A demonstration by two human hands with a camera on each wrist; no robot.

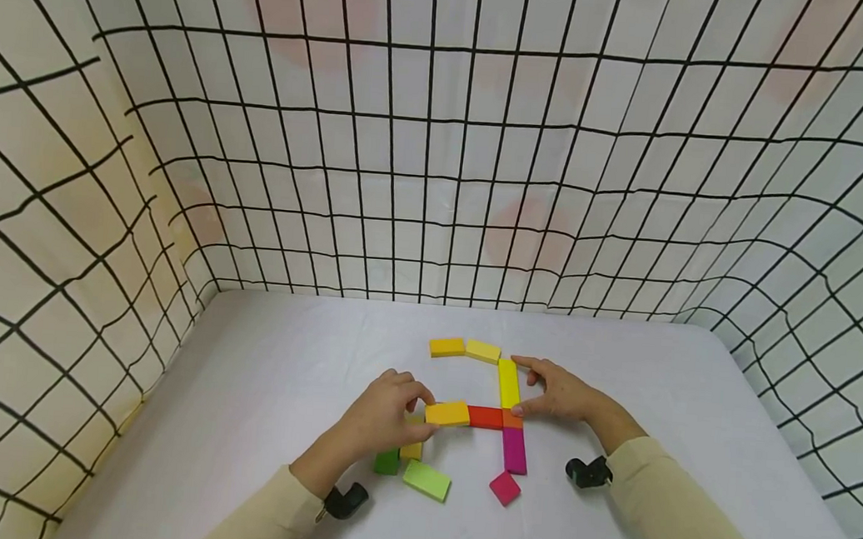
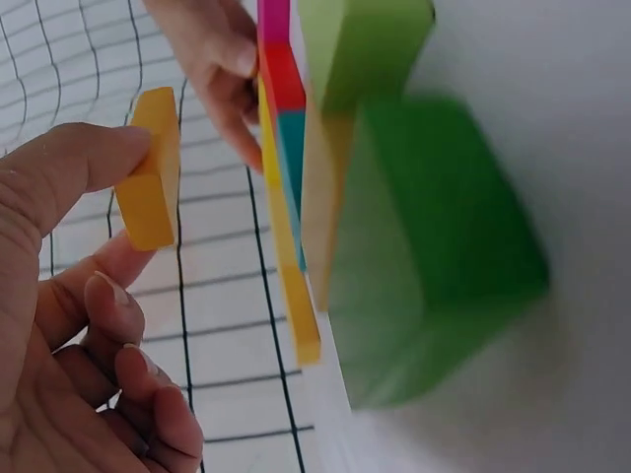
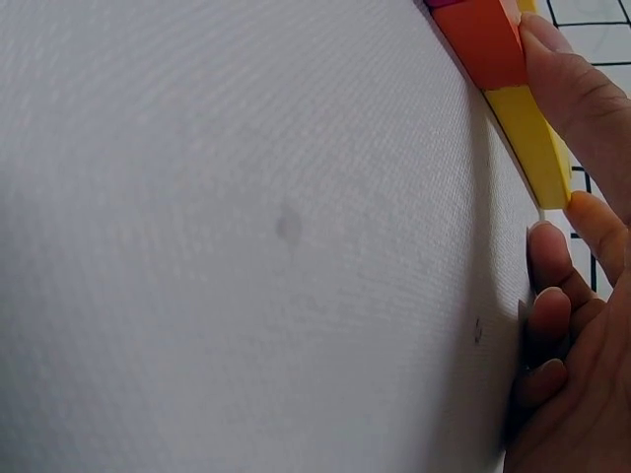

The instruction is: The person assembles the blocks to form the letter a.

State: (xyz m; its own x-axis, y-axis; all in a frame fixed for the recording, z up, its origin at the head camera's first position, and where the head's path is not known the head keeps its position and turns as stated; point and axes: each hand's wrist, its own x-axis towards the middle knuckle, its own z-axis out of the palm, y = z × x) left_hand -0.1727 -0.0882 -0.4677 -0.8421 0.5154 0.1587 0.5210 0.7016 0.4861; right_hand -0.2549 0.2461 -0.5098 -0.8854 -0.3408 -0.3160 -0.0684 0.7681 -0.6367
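Observation:
My left hand [image 1: 389, 413] pinches an amber block [image 1: 447, 413] between thumb and fingers; the left wrist view shows the block [image 2: 150, 182] held off the table. A red block [image 1: 485, 418] lies just right of it in the head view. My right hand [image 1: 561, 393] rests at a column of blocks, its thumb touching the orange block [image 1: 513, 420] and its index fingertip at the far end of the yellow block [image 1: 509, 383]. Below the orange one, a magenta block [image 1: 514, 451] continues the column. A teal block [image 2: 292, 148] shows only in the left wrist view.
Amber [image 1: 447, 347] and pale yellow [image 1: 482, 351] blocks lie at the back. Nearer are a crimson block [image 1: 505, 488], a light green block [image 1: 427, 480], a dark green block [image 1: 386, 462] and a mustard block [image 1: 412, 450]. Black wire mesh [image 1: 427, 119] surrounds the white table [image 1: 284, 334].

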